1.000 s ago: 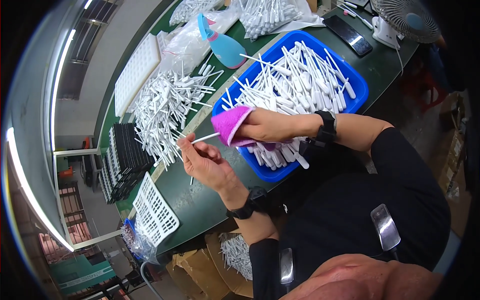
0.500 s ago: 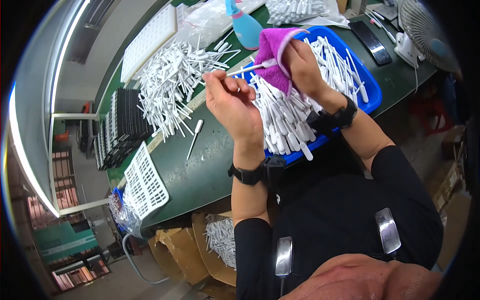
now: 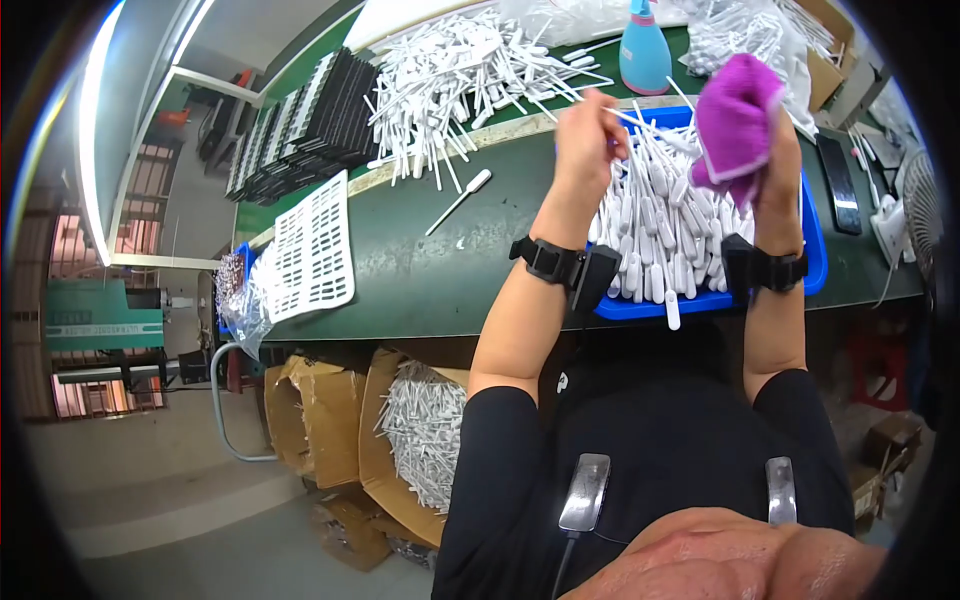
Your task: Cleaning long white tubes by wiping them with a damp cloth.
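My left hand (image 3: 588, 140) pinches the thin end of a white plastic stick (image 3: 645, 125) whose other end is thick, like a dropper pipette. My right hand (image 3: 784, 165) grips a bunched purple cloth (image 3: 738, 115). The stick's thick end points at the cloth and is blurred; whether they touch I cannot tell. Under both hands a blue tray (image 3: 815, 265) holds a heap of similar white sticks (image 3: 665, 225), one of them poking over the near rim.
Left of the tray lie a single stick (image 3: 460, 202), a larger stick pile (image 3: 455, 75), stacked black racks (image 3: 315, 115) and a white perforated basket (image 3: 315, 250). A blue spray bottle (image 3: 645, 52) stands behind; a phone (image 3: 838, 185) is at right. Cardboard boxes (image 3: 335, 420) sit below the table.
The view has turned, so the table sits further right and lower. The cloth no longer wraps the stick's thick end. My hands stand further apart.
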A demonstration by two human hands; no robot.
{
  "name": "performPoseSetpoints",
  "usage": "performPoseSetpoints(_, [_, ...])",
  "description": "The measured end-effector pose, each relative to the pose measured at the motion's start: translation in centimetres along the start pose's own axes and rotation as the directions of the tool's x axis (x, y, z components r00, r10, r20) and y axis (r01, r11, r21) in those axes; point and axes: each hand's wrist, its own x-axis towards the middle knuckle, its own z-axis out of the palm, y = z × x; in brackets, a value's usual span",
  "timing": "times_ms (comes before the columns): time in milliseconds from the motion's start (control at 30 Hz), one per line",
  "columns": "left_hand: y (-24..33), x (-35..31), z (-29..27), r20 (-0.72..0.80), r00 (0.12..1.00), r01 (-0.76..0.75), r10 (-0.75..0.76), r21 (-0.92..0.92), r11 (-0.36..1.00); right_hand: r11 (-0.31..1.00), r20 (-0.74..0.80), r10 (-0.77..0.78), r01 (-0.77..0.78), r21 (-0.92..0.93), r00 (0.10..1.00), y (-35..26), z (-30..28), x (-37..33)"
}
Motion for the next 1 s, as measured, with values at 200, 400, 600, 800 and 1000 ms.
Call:
performPoseSetpoints(200, [0.9,-3.1,-3.0,0.025,0.959,-0.106,0.281,0.955,0.276,0.845,0.293,-0.065,-0.104,0.525,0.954,2.0,-1.2,-0.7])
performPoseSetpoints(400, [3.6,-6.0,-13.1,-0.195,0.851,0.34,0.488,0.912,-0.228,0.782,0.085,0.4,-0.388,0.487,0.913,0.5,2.6,-1.2])
performPoseSetpoints(600, [2.8,-7.8,-14.1,-0.115,0.932,0.182,0.344,0.969,-0.167,0.748,0.114,0.46,-0.453,0.484,0.881,0.5,4.4,-1.3])
performPoseSetpoints(800, [1.2,-8.3,-13.9,-0.015,0.896,0.108,0.443,0.977,-0.186,0.722,0.166,0.474,-0.49,0.489,0.865,-0.2,4.3,-1.7])
performPoseSetpoints(1000, [-0.1,-9.1,-14.4,-0.011,0.878,0.085,0.478,0.987,-0.134,0.678,0.204,0.47,-0.499,0.54,0.859,0.6,4.6,-1.2])
